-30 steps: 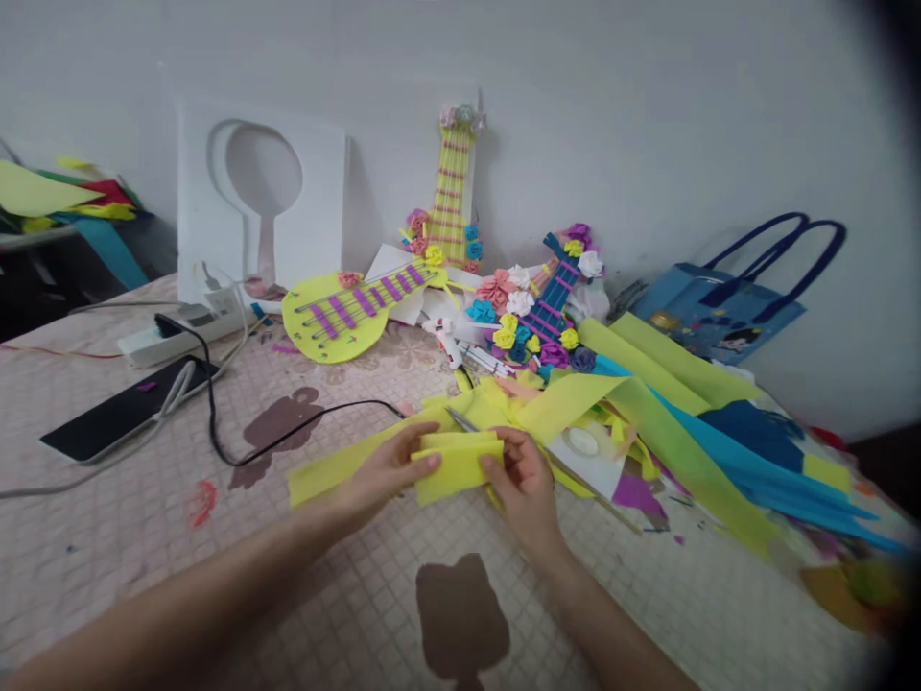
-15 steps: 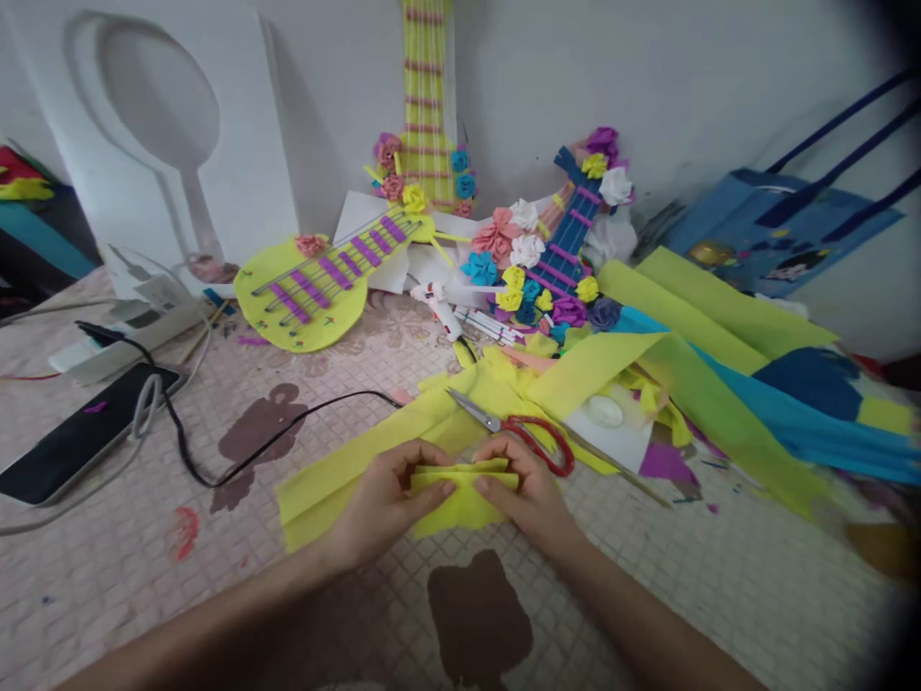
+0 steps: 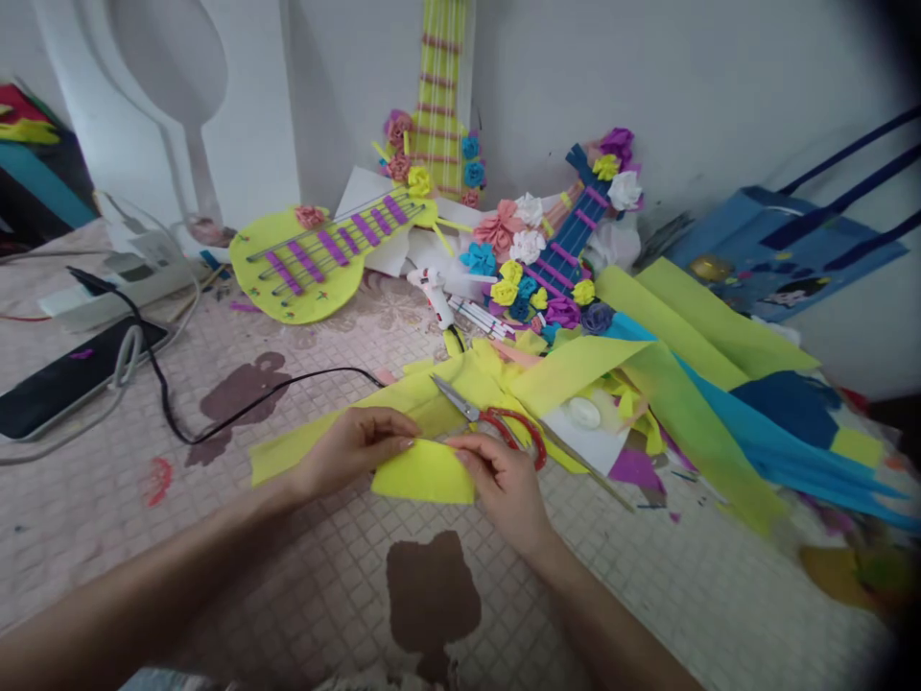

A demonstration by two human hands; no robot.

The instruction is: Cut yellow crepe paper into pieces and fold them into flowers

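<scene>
Right, from my end I'm watching the left hand (image 3: pixel 356 448) pinching the upper left of a small, bright yellow, four-sided piece of paper (image 3: pixel 424 475) between thumb and fingers, while the right hand (image 3: pixel 504 480) is gripping its upper right corner much the same way. The paper is hanging down between both hands over a pale worktop with a grid pattern (image 3: pixel 323 585); I cannot tell whether its lower edge is touching. Just beyond the hands, a pair of metal scissors with red handles (image 3: pixel 471 413) is lying open-bladed or shut, I cannot tell which, and a long, flat yellow paper strip (image 3: pixel 288 448) is stretching out behind the left hand. Further back, a white glue gun (image 3: pixel 433 297) is lying between a yellow guitar shape with purple bars (image 3: pixel 313 264) and a dark blue guitar shape with colourful paper flowers (image 3: pixel 572 245)
</scene>
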